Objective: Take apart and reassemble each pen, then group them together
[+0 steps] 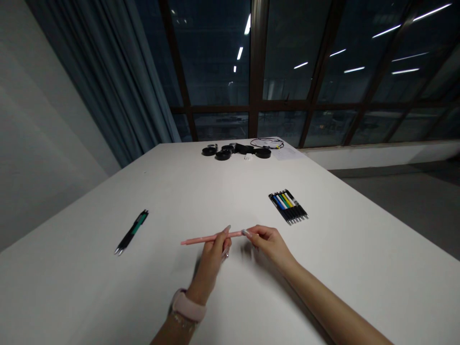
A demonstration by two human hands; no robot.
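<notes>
A slim pink pen (201, 239) is held roughly level above the white table (172, 191), its far end pointing left. My left hand (214, 249) pinches it around the middle. The fingertips of my right hand (266, 240) are closed on its right end, which they partly hide. To the left, two dark pens (132, 232), one with a green section, lie side by side at a slant. Right of my hands, a row of several black pens (288, 207) with blue, white, green and yellow sections lies close together.
At the far end of the table are several black round items (223, 155), a small white object (247, 156), a thin black cable (267, 143) and a pale sheet (288, 153). Behind stand dark windows and a blue curtain (118, 72).
</notes>
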